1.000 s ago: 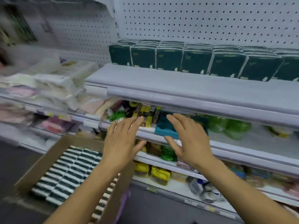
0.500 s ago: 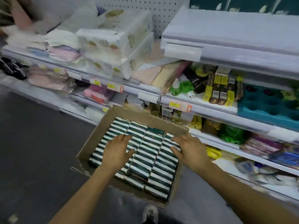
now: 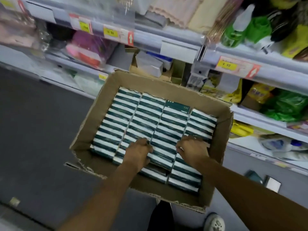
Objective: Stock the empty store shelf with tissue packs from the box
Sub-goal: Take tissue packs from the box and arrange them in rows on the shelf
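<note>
An open cardboard box (image 3: 90, 117) stands on the floor below me, packed with rows of dark green and white tissue packs (image 3: 146, 114) standing on edge. Both my hands are down in the near part of the box. My left hand (image 3: 138, 151) has its fingers curled down into a gap between two rows of packs. A little to the right, my right hand (image 3: 191, 150) digs in the same way, fingers hooked over the pack edges. The packs of one row lie between the two hands. The upper shelf with the stocked packs is out of view.
Store shelves (image 3: 166, 39) with yellow price tags run across the top and right, crowded with pink packs (image 3: 86, 47), green bags (image 3: 286, 107) and yellow packs (image 3: 240, 129). Dark floor (image 3: 33, 130) lies left of the box. My shoe (image 3: 215, 223) is at the bottom.
My view has dropped from the shelf down to the box. Both hands went from open in front of the shelves to flat on the packs, and now their fingers curl in between the packs.
</note>
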`<state>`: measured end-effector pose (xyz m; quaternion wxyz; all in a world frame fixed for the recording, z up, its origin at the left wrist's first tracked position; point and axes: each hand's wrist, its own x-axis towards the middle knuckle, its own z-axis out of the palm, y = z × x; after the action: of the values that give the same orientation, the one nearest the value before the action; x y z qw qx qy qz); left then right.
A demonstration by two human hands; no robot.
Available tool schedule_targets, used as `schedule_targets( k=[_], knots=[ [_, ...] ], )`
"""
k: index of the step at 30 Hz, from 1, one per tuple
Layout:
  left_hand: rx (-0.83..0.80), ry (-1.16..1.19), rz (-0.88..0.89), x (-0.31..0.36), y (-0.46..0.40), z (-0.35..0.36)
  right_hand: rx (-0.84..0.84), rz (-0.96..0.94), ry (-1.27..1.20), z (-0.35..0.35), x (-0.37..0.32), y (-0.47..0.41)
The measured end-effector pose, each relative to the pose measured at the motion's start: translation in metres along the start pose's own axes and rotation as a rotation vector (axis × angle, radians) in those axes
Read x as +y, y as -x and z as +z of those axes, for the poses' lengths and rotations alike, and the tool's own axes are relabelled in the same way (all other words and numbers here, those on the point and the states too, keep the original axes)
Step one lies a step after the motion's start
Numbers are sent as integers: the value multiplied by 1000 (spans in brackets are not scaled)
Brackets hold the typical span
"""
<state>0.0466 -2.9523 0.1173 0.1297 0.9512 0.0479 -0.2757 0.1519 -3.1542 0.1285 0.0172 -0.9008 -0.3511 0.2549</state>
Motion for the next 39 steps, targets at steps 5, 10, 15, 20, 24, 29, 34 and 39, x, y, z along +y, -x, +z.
schedule_targets(
  k=[5,10,15,20,24,29,34,39],
  knots=[
    [-10,-340,181,1,-16,5,-82,-8,117,23,-5,-22],
    [158,-530,504,-4,-24,17,-3,-13,189,38,-8,-22],
    [161,-698,582,-3,-28,28,26,3,241,44,-12,-27],
    [148,-515,473,1,-25,21,70,38,128,26,-16,-25],
    [182,-113,309,3,-1,1,264,-78,-44,4,-5,-1],
    [191,630,-89,13,42,-37,262,-25,-533,-53,23,41],
    [389,1027,-246,67,68,-88,369,42,-903,-118,59,100],
    [397,1139,-226,151,89,-123,440,46,-1130,-178,98,176]
  ],
)
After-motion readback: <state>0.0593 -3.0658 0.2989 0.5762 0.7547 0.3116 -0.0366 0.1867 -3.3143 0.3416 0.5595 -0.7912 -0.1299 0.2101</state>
